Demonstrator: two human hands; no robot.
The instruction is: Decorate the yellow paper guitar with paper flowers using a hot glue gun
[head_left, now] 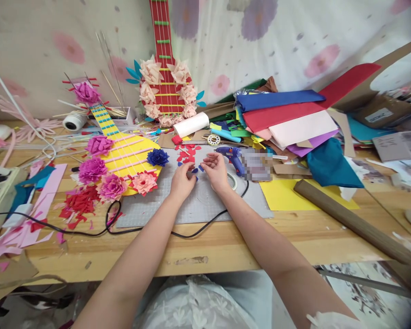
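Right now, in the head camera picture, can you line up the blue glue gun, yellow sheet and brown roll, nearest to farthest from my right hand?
1. Blue glue gun: just right of your right hand.
2. Yellow sheet: farther right.
3. Brown roll: farthest right, its left end over the sheet.

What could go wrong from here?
1. The blue glue gun lies right by the right hand; if it's hot, which I can't tell, a sideways move might burn the fingers.
2. The black cord crosses the grey mat between the forearms; an arm could snag it.
3. The loose red pieces look light and lie just beyond the hands, so a brush might scatter them.
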